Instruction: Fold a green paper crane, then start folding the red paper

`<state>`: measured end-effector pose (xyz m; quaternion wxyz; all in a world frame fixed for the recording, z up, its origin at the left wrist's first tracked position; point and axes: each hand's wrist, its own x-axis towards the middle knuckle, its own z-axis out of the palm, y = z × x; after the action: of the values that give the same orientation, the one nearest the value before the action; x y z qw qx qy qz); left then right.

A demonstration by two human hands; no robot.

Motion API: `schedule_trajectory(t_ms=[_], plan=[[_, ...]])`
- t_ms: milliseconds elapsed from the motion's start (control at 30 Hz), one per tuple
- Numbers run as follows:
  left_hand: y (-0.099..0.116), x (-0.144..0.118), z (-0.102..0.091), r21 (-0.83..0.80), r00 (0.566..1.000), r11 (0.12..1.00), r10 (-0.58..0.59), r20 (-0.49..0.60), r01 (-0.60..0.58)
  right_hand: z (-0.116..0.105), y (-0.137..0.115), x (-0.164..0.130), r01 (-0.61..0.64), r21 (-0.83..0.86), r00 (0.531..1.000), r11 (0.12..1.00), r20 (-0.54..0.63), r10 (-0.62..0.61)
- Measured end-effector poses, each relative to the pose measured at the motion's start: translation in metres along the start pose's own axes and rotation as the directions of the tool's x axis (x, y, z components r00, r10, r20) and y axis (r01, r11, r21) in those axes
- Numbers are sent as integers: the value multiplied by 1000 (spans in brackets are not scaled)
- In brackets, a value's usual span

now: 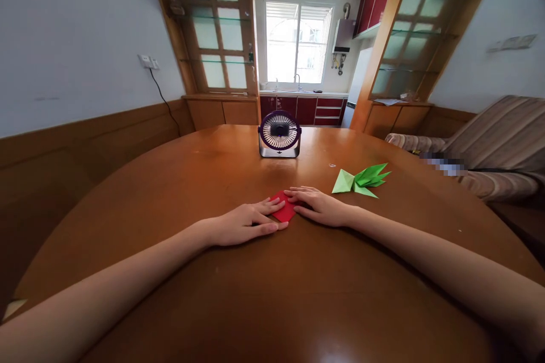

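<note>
A small folded piece of red paper (285, 210) lies flat on the round wooden table (179, 181). My left hand (244, 223) rests palm down on its left side, fingers stretched over the paper's edge. My right hand (319, 205) presses flat on its right side, fingertips on the paper. Both hands cover part of the sheet; only its middle shows between them. Neither hand lifts it.
A folded green paper shape (360, 181) lies to the right of my right hand. A small purple desk fan (280, 134) stands at the table's far side. A striped sofa (498, 147) sits at the right, and a kitchen lies beyond the doorway.
</note>
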<state>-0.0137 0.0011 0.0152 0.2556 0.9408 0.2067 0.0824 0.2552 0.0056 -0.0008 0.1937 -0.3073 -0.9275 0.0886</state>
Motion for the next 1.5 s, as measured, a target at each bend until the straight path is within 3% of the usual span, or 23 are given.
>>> schedule_trajectory(t_ms=[300,600,800,867,967,1133,1267,1367,1500], plan=[[0,4,-4,-20,1000,1000,-23,2,23,1,8,10,-37,61,997,997,70,33],[-17,-2,-8,-171,999,985,-34,-33,28,-1,8,-3,-29,57,999,998,-12,29],[-25,-4,-14,-173,996,983,-72,-60,61,-2,13,-9,-55,66,995,996,-78,60],[-26,-5,-16,-154,993,987,-69,-94,54,-2,13,-10,-21,31,992,999,-124,25],[-27,-5,-14,-132,989,991,-48,-138,30,-1,6,-10,120,-64,979,991,-155,-129],[-21,-2,-8,-22,974,999,38,-223,-44,0,-12,-8,290,-129,949,948,-88,-302],[-13,-1,-5,102,970,994,50,-238,-27,-2,-12,-9,316,-136,944,939,-51,-325],[-13,-1,-5,108,971,994,59,-233,-34,-5,-6,-10,313,-175,946,933,-32,-324],[-17,-1,-4,88,968,995,71,-241,-51,-10,0,-10,223,-205,967,953,-78,-243]])
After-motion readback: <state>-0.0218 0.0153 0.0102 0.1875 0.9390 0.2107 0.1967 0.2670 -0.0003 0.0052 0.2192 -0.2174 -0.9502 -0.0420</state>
